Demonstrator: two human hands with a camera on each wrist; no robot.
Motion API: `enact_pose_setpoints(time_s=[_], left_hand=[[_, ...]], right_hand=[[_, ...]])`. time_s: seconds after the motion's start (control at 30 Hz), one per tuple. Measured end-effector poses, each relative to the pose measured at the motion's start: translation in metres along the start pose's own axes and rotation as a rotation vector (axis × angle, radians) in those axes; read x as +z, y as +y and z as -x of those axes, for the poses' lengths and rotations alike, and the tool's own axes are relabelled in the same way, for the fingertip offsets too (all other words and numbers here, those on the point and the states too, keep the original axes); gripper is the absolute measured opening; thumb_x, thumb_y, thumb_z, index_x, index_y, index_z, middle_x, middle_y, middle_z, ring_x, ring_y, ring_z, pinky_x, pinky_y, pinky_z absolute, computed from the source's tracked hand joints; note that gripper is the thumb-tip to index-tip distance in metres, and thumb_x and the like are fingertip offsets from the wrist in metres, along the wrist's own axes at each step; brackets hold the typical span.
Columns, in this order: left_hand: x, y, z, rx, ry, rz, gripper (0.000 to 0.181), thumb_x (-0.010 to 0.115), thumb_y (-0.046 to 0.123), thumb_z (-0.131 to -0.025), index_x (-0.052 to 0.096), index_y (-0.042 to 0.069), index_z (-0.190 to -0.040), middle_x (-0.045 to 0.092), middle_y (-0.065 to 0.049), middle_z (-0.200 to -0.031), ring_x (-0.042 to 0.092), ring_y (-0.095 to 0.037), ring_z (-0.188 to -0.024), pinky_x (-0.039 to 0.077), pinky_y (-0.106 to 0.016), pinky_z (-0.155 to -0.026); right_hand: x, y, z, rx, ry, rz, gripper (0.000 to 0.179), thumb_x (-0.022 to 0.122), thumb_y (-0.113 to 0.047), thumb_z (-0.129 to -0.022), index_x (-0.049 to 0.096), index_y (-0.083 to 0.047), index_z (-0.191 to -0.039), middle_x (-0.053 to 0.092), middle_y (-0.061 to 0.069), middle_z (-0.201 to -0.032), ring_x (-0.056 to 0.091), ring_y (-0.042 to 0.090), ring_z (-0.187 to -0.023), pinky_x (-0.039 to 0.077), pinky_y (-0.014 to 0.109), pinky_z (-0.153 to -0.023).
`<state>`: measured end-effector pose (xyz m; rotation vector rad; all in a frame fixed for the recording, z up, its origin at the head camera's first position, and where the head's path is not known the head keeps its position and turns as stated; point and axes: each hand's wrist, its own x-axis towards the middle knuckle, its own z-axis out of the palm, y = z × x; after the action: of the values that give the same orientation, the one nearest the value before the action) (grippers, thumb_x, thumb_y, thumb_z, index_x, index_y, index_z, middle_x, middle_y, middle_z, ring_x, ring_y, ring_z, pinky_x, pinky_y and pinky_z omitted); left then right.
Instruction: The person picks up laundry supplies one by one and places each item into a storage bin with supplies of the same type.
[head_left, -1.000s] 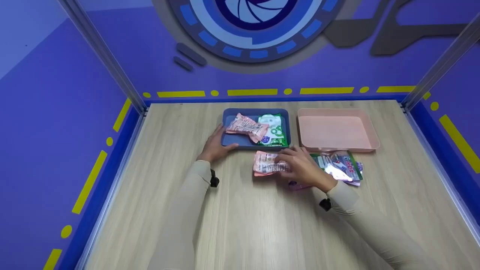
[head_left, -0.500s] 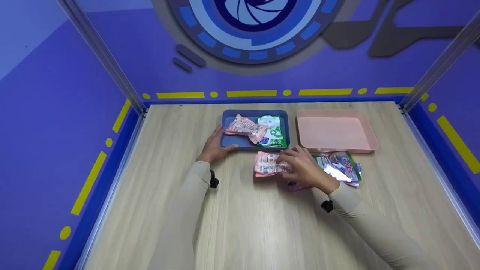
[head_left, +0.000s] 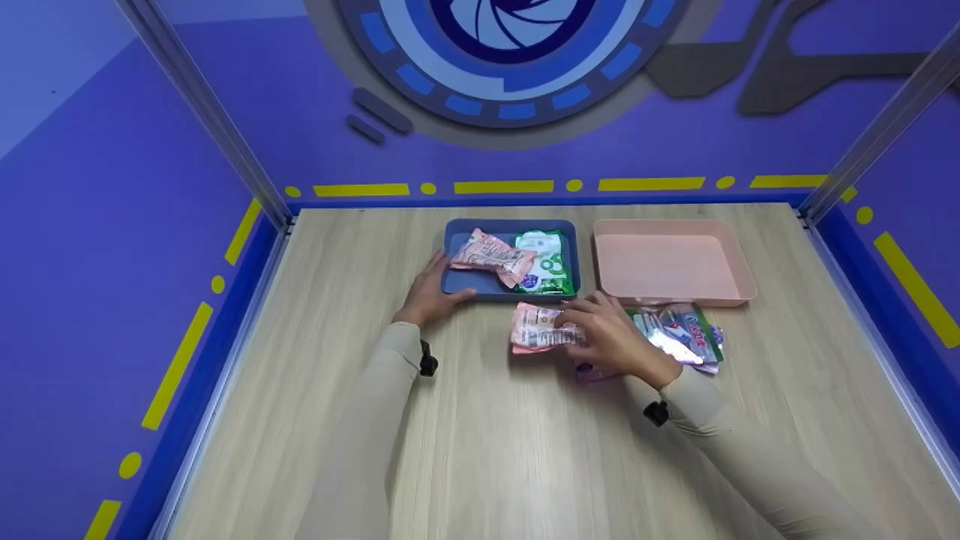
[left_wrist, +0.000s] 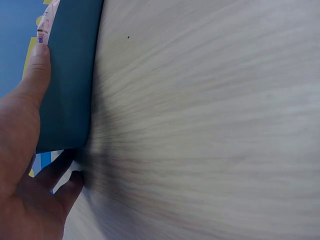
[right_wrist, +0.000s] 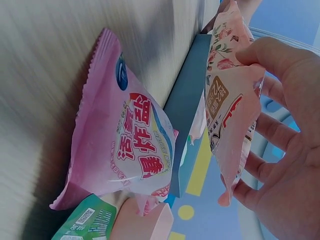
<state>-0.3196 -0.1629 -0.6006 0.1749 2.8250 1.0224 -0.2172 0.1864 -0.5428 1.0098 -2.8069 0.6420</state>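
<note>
My left hand [head_left: 427, 294] rests at the front left corner of the blue-grey tray [head_left: 480, 283]. Its thumb lies along the front wall and its fingers along the left side. Inside that tray are a pink wrapped packet [head_left: 487, 255] and a green-and-white packet [head_left: 553, 276]. Just in front of the tray, my right hand [head_left: 611, 337] pinches a pink rose-printed packet [right_wrist: 225, 100] between thumb and fingers. Beneath this hand, a plump pink packet with red lettering [right_wrist: 135, 135] lies on the table, mostly hidden in the head view.
A pink tray [head_left: 671, 262] stands right of the blue-grey one, nothing inside it. Before it lie shiny green-edged packets [head_left: 686, 330], partly overlapping a purple one [head_left: 711, 367]. Blue-purple panels with metal posts [head_left: 251, 165] border the wooden tabletop [head_left: 480, 450].
My right hand has shifted very slightly to the right with the pink packet. The left hand keeps its place at the tray corner.
</note>
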Motion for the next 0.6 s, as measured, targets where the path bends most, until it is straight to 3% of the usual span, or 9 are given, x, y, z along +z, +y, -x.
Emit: enact_pose_setpoints(time_s=[0.6], left_hand=[[0.0012,0.0001,0.0009,-0.021,-0.002,0.017,0.096,0.075,0.053,-0.091,0.028,0.012,-0.163,0.009,0.000,-0.173,0.015,-0.028,-0.157,0.019,-0.043,-0.126]], right_hand=[[-0.0054,-0.0015,0.0000,0.069,-0.060,-0.011,0.034,0.084,-0.024,-0.081,0.076,-0.023,-0.114,0.069,0.007,-0.130,0.050,0.027,-0.107,0.040,0.051,-0.096]])
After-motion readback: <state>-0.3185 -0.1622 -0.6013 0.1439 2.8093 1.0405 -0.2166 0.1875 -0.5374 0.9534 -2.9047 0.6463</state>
